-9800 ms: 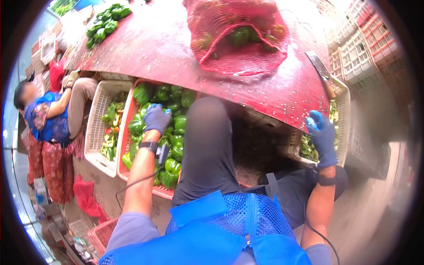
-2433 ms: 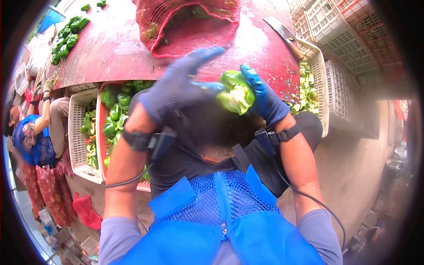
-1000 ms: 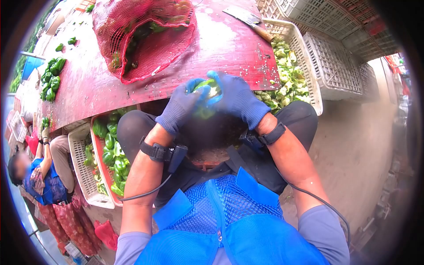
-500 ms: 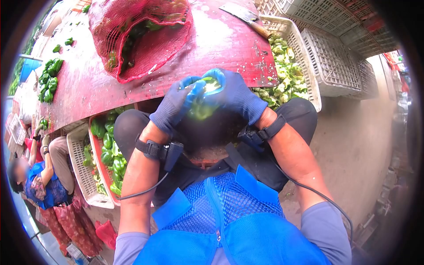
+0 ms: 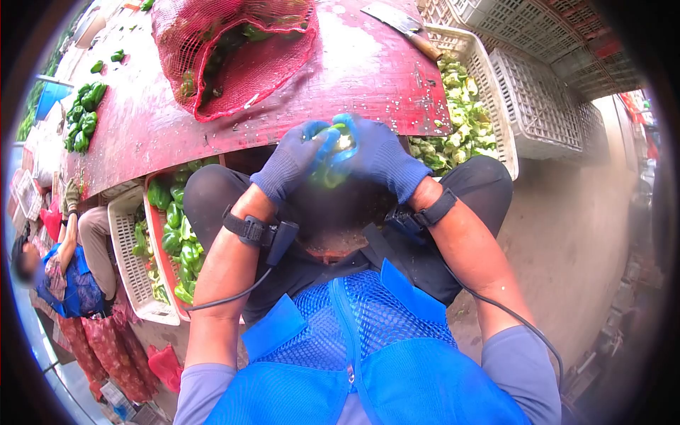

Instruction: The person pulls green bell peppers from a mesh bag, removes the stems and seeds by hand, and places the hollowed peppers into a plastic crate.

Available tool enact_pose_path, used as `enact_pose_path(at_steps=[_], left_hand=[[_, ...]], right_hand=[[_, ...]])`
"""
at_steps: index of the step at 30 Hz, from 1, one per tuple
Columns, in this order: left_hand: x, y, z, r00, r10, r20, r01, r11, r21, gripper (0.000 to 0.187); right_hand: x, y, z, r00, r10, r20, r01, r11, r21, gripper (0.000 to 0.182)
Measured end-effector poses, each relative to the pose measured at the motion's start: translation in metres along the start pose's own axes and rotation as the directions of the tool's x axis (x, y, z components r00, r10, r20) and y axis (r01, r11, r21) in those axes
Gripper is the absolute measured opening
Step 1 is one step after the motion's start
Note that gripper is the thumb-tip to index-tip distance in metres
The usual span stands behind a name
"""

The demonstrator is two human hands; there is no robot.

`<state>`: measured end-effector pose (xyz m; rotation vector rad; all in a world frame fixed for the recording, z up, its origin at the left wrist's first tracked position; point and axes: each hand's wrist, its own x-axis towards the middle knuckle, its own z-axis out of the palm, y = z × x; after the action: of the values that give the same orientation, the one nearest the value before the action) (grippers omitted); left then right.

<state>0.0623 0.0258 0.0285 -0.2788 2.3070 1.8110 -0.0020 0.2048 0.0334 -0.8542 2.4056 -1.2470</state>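
Observation:
My left hand (image 5: 296,159), in a blue work glove, is closed around one side of a green bell pepper (image 5: 329,174). From the other side my right hand (image 5: 384,157), gloved the same way, grips the pepper. Its pale, whitish inside shows between my fingers, while the lower part is smeared by motion. Both hands are above my lap, close to the near edge of the red tabletop (image 5: 354,78). Beyond them lies a red mesh sack (image 5: 283,71) with its mouth open and green peppers inside.
A cleaver (image 5: 405,30) lies near a crate of pale green pepper scraps (image 5: 460,117). Whole green peppers (image 5: 172,241) fill a red-rimmed crate at left, beside a white crate (image 5: 159,310). More peppers (image 5: 83,117) sit on the table. A co-worker (image 5: 71,280) sits at far left.
The pepper stays in both my hands, which have shifted slightly. My view has moved a little, sliding the table and sack rightward. The co-worker's hand is higher, and the pepper there no longer shows.

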Motion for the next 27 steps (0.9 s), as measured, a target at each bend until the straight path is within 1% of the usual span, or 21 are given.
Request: enact_pose_path(at_steps=[1, 2, 3, 4, 5, 6, 7, 9, 10, 11, 12, 13, 15, 16, 18, 19, 20, 21, 22, 24, 27], left_hand=[[0.002, -0.005, 0.003, 1.000, -0.001, 0.007, 0.001, 1.000, 0.000, 0.037], [0.003, -0.007, 0.006, 1.000, -0.009, -0.022, 0.010, 0.998, 0.062, 0.036], [0.004, -0.007, 0.009, 0.999, -0.013, -0.051, 0.019, 0.992, 0.122, 0.035], [0.003, -0.006, 0.010, 0.999, -0.012, -0.046, 0.018, 0.993, 0.120, 0.035], [0.001, 0.000, 0.012, 0.997, 0.009, -0.080, 0.011, 0.967, 0.253, 0.033], [0.000, 0.002, 0.015, 0.993, 0.034, -0.110, 0.010, 0.926, 0.379, 0.032], [0.003, 0.001, 0.017, 0.994, 0.033, -0.104, 0.008, 0.928, 0.373, 0.032], [0.004, -0.003, 0.015, 0.994, -0.052, -0.094, 0.075, 0.961, 0.265, 0.031], [0.005, -0.006, 0.013, 0.994, -0.059, -0.097, 0.083, 0.960, 0.267, 0.031], [0.007, -0.008, 0.012, 0.995, -0.057, -0.086, 0.074, 0.973, 0.217, 0.032], [0.008, -0.009, 0.011, 0.996, -0.053, -0.074, 0.065, 0.984, 0.165, 0.033], [0.008, -0.008, 0.009, 0.996, -0.056, -0.076, 0.068, 0.984, 0.164, 0.033], [0.005, 0.002, 0.003, 0.990, -0.129, 0.058, 0.133, 0.989, -0.068, 0.035], [0.005, 0.003, 0.001, 0.990, -0.130, 0.053, 0.133, 0.989, -0.068, 0.035], [0.003, 0.004, -0.003, 0.995, 0.004, 0.102, -0.010, 0.998, 0.059, 0.035], [0.002, 0.004, -0.002, 0.995, 0.004, 0.100, -0.010, 0.998, 0.060, 0.035], [0.001, 0.003, 0.000, 0.996, -0.034, 0.077, 0.033, 0.999, 0.016, 0.034], [0.001, 0.002, 0.003, 0.996, -0.072, 0.059, 0.074, 0.997, -0.029, 0.033], [0.002, -0.001, 0.004, 0.996, -0.069, 0.063, 0.071, 0.997, -0.029, 0.033], [0.004, -0.002, 0.005, 0.984, -0.154, 0.091, 0.154, 0.988, 0.004, 0.033], [-0.002, 0.013, 0.007, 0.984, -0.161, 0.074, 0.162, 0.987, -0.002, 0.033]], right_hand=[[0.003, 0.005, 0.003, 0.999, 0.034, 0.029, -0.032, 0.998, -0.057, 0.047], [0.004, 0.010, 0.007, 0.996, 0.071, 0.054, -0.065, 0.991, -0.113, 0.050], [0.006, 0.015, 0.010, 0.996, 0.078, 0.051, -0.072, 0.991, -0.113, 0.050], [0.009, 0.019, 0.013, 0.992, 0.082, 0.099, -0.074, 0.994, -0.079, 0.048], [0.011, 0.018, 0.012, 0.985, 0.085, 0.148, -0.079, 0.996, -0.047, 0.046], [0.010, 0.017, 0.011, 0.985, 0.094, 0.146, -0.087, 0.995, -0.052, 0.046], [0.008, 0.015, 0.010, 0.986, 0.082, 0.142, -0.075, 0.996, -0.054, 0.045], [0.007, 0.009, 0.007, 0.987, 0.070, 0.145, -0.064, 0.997, -0.049, 0.045], [0.008, 0.007, 0.006, 0.983, 0.112, 0.144, -0.106, 0.993, -0.051, 0.046], [0.009, 0.006, 0.007, 0.978, 0.153, 0.141, -0.147, 0.988, -0.053, 0.046], [0.011, 0.007, 0.008, 0.978, 0.152, 0.145, -0.146, 0.988, -0.049, 0.046], [0.013, 0.008, 0.008, 0.977, 0.147, 0.151, -0.145, 0.989, -0.027, 0.046], [0.012, 0.009, 0.009, 0.977, 0.140, 0.160, -0.141, 0.990, -0.006, 0.046], [0.012, 0.010, 0.011, 0.983, 0.130, 0.127, -0.126, 0.991, -0.035, 0.046], [0.010, 0.008, 0.012, 0.989, 0.115, 0.096, -0.110, 0.992, -0.063, 0.046], [0.009, 0.006, 0.011, 0.986, 0.134, 0.094, -0.124, 0.986, -0.109, 0.047], [0.009, 0.005, 0.010, 0.984, 0.154, 0.091, -0.139, 0.978, -0.156, 0.047], [0.009, 0.005, 0.011, 0.984, 0.156, 0.088, -0.141, 0.978, -0.156, 0.047], [0.009, 0.006, 0.012, 0.981, 0.168, 0.097, -0.149, 0.973, -0.176, 0.048], [0.010, 0.004, 0.011, 0.978, 0.179, 0.104, -0.156, 0.968, -0.198, 0.049], [0.009, 0.002, 0.009, 0.984, 0.163, 0.077, -0.149, 0.975, -0.163, 0.047]])
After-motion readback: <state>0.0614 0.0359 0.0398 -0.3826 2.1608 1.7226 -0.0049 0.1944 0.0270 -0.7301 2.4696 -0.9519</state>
